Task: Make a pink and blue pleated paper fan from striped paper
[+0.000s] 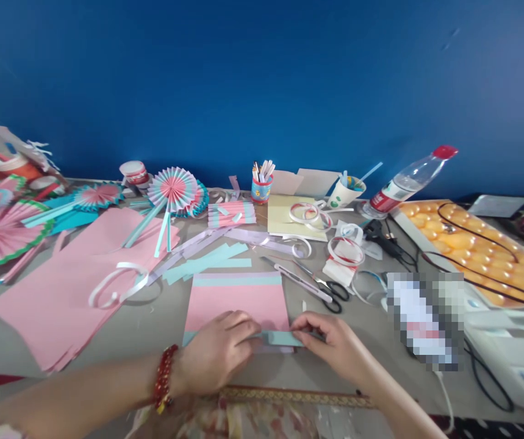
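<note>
Your pink sheet [238, 308] lay flat on the near middle of the table [129, 360], its far edge already banded with lilac and pale blue [236, 280]. The near edge looked only partly done: your right hand [328, 336] pinched one end of a pale blue strip [284, 338] there, while your left hand [220, 347] rested over it, fingers bent; whether they gripped it, you couldn't tell. Loose blue strips [213, 262] lay beyond, apparently unused. Farther back, a blue-and-red cup [260, 191] held pens, and right of it a white paper cup [340, 195] held blue and yellow items, too blurred to name.
</note>
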Tool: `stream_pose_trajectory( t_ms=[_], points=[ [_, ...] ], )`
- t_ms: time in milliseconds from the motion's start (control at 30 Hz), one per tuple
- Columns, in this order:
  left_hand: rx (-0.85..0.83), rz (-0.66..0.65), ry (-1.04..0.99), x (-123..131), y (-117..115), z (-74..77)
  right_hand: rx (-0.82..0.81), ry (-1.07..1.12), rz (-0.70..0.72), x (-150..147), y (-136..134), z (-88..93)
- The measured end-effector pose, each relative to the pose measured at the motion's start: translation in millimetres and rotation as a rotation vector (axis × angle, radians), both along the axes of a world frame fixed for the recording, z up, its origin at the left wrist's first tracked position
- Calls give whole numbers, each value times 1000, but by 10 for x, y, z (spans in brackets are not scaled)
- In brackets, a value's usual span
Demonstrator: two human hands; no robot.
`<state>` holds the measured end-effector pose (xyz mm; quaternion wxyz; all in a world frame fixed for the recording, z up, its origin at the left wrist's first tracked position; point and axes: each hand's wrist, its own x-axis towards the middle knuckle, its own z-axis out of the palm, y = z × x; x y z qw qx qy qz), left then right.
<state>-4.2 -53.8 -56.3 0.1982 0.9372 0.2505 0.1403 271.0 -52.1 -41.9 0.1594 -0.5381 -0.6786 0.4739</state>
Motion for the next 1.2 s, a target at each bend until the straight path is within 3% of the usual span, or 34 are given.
stream_pose_trajectory(
  t_ms=[300, 1200],
  points=[
    [51, -52, 42, 37, 16, -131, -75, 40, -50, 38, 35, -176],
    [95, -67, 141, 23, 12, -105, -30, -69, -19, -14, 67, -112]
  ],
)
